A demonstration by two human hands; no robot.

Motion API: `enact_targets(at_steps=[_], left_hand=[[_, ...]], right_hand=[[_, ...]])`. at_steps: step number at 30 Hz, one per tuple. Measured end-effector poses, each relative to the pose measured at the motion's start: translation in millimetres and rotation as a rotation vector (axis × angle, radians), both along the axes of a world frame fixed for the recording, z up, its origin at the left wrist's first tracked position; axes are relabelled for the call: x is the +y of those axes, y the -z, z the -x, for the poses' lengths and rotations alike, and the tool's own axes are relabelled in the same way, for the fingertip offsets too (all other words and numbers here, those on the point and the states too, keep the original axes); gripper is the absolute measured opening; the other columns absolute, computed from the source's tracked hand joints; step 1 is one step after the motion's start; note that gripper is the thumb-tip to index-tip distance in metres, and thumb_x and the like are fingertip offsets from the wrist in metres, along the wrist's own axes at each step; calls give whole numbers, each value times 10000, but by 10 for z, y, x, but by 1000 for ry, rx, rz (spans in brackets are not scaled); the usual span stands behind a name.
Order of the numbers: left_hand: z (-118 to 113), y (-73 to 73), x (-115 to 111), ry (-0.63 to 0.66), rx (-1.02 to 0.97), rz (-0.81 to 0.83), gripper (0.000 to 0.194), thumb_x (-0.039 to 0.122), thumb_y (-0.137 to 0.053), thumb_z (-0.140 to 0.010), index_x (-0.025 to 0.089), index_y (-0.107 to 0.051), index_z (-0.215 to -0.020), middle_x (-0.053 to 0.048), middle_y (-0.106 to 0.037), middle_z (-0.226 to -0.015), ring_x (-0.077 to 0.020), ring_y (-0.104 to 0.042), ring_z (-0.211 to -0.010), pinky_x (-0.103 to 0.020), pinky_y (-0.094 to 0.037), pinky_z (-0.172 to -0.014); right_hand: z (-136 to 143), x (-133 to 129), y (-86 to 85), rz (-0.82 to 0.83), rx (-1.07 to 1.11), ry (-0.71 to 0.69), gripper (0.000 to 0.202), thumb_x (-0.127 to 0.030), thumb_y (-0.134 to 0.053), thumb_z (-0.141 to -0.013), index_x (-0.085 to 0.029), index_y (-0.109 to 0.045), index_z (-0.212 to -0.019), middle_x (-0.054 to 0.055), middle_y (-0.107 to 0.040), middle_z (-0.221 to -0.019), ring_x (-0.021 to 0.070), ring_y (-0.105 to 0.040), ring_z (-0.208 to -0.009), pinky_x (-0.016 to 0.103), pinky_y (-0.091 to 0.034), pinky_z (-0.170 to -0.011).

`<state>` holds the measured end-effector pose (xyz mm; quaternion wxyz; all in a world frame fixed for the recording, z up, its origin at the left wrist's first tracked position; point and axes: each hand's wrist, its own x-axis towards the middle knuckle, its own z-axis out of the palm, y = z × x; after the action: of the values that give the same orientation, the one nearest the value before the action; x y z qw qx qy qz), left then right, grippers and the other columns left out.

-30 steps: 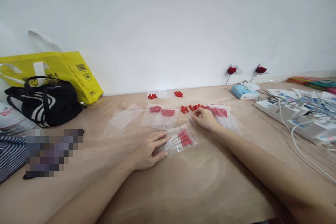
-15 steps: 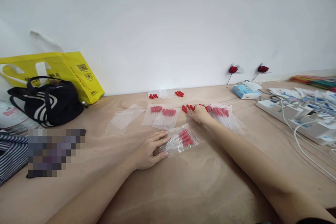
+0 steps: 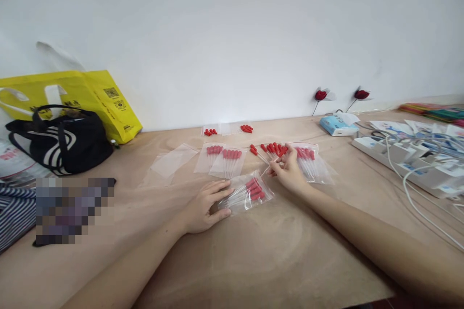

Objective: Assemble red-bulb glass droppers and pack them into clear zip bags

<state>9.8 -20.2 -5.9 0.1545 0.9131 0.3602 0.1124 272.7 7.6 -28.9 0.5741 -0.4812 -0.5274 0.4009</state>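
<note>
My left hand (image 3: 205,205) lies on the table with its fingers stretched and thumb apart, touching the lower end of a clear zip bag (image 3: 243,194) of red-bulbed droppers. Just beyond it, my right hand (image 3: 290,172) is closed, thumb and forefinger pinching a dropper (image 3: 281,152) whose thin stem slants down left. Several loose droppers (image 3: 272,148) lie beside that hand, bulbs away from me; one lies apart at their left. Filled bags (image 3: 227,168) stand to the left of these, and another filled bag (image 3: 314,169) is partly behind my right hand.
Flat clear bags (image 3: 173,161) lie left of the filled ones. More red bulbs (image 3: 210,132) are by the wall. A black bag (image 3: 78,142) and yellow bag (image 3: 125,118) stand left. A tissue pack (image 3: 337,126) and power strip (image 3: 395,157) with cables lie right.
My right hand has drawn back toward me and slightly right from the loose droppers, now with one dropper pinched. My left hand stays at the bag.
</note>
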Motion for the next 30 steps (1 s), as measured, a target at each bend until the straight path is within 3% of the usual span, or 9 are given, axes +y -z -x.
enact_targets(at_steps=[2,5,10,14,18,23,30], left_hand=[[-10,-9,-5,-2,-8,1,467,423,-476,-805,266,-428,-1242,-50,-371,-1346,-243,-321,-1235,-453,-271,-1014],[-31,-29,-17,-8,-3,2,468,416,-483,-799,252,-439,-1235,-60,-382,-1338,-246,-331,-1229,-455,-279,-1008],[-45,-39,-31,-16,-18,4,504,398,-480,-799,226,-390,-1264,-65,-394,-1330,-233,-335,-1227,-436,-285,-1011],[-39,-30,-35,-28,-27,7,522,413,-477,-798,221,-371,-1272,-62,-393,-1330,-229,-332,-1228,-422,-286,-1015],[-39,-35,-35,-26,0,7,521,415,-468,-803,216,-365,-1273,-65,-389,-1332,-224,-328,-1230,-423,-287,-1013],[-39,-38,-32,-27,-5,4,531,413,-473,-799,205,-363,-1274,-70,-394,-1328,-228,-330,-1228,-422,-287,-1014],[-50,-46,-31,-24,-16,0,529,405,-478,-796,191,-374,-1269,-76,-402,-1322,-229,-335,-1224,-420,-278,-1018]], right_hand=[[59,35,36,5,58,93,675,-293,-566,-698,-247,-106,-1190,-36,-470,-713,137,-567,-515,314,-514,-526],[107,62,82,14,133,110,562,-341,-561,-698,-257,-165,-1087,-31,-469,-701,160,-581,-542,343,-528,-543],[152,-7,112,43,181,10,502,-439,-574,-669,-260,-210,-964,-51,-518,-695,132,-579,-516,288,-507,-492],[150,-56,91,67,123,-52,482,-489,-581,-655,-249,-265,-927,-70,-546,-685,63,-458,-332,203,-381,-328],[119,-65,44,135,63,-193,394,-515,-540,-692,-223,-340,-864,-47,-588,-696,37,-392,-278,181,-292,-278],[98,-61,-45,255,77,-309,291,-477,-481,-751,-196,-403,-763,-26,-616,-715,19,-352,-255,167,-231,-246],[55,-16,-94,420,116,-297,232,-376,-443,-789,-170,-469,-684,-13,-610,-616,25,-338,-251,160,-208,-228]])
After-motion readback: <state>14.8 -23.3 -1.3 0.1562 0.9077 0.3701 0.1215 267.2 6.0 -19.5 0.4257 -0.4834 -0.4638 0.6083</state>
